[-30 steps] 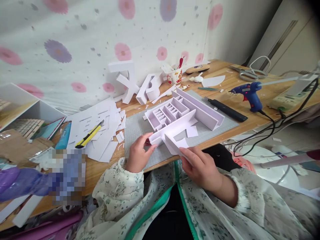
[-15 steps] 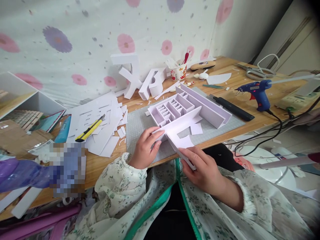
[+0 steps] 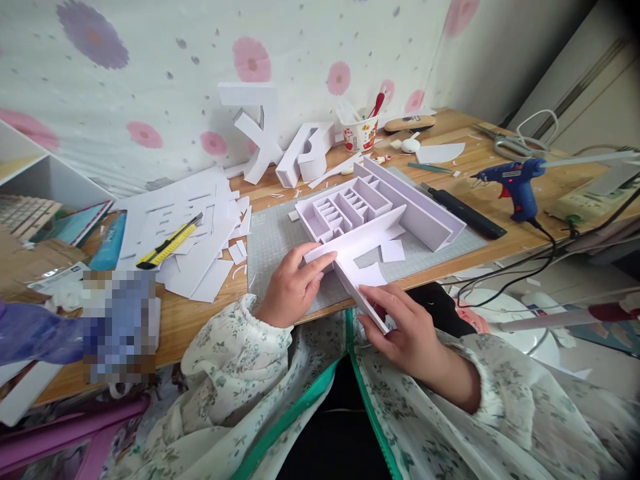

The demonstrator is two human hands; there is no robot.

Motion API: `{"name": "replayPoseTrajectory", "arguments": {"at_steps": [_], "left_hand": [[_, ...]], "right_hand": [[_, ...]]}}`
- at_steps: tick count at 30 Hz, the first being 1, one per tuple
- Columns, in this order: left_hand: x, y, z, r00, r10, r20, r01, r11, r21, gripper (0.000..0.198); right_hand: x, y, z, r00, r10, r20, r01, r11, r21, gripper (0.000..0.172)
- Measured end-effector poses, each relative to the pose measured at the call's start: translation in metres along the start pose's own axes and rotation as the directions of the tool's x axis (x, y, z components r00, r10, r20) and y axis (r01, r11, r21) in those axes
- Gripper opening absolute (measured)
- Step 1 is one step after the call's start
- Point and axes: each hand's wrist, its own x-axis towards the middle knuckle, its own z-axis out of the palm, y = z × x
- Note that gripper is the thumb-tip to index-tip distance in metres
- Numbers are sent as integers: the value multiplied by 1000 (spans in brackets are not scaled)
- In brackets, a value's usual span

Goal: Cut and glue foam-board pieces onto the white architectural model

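Note:
A white foam-board structure (image 3: 427, 223) with raised walls and small compartments lies on the grey cutting mat (image 3: 275, 233). A narrow white foam-board strip (image 3: 356, 288) meets its near long wall at an angle and points towards me. My right hand (image 3: 413, 337) grips the strip's near end, thumb below and fingers above. At the corner where strip and wall meet, my left hand (image 3: 293, 283) is closed on the wall's end, index finger stretched along the top edge. Small white offcuts (image 3: 393, 251) lie beside the strip.
A blue glue gun (image 3: 523, 187) stands at right, its cable hanging off the table. Left are a yellow utility knife (image 3: 170, 245) and white board scraps (image 3: 203, 277). Behind stand white built shapes (image 3: 260, 143) and a paper cup of tools (image 3: 360, 135). Scissors (image 3: 517, 143) lie far right.
The view has shifted slightly. Both hands keep their hold on the foam board; my left index finger reaches a little further along the corner. The strip stays against the wall.

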Motion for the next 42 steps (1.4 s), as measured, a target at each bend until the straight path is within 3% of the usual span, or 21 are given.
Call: {"name": "replayPoseTrajectory", "arguments": {"at_steps": [9,17,28,42], "left_hand": [[1,0,0,1000,-8,6,8,1000,-5,42],[1,0,0,1000,-3,9,3,1000,1,42],[2,-2,-2,1000,8,19,-8,1000,3,44],[2,-3,-3,999,30,21,-30,999,23,45]], "right_hand": [[-4,1,-1,998,49,47,-51,998,41,39],[-5,2,-1,999,4,38,-5,1000,18,40],[-27,6,-10,997,-26,73,29,999,-44,36],[-17,12,-10,997,-76,24,76,997,18,36]]}}
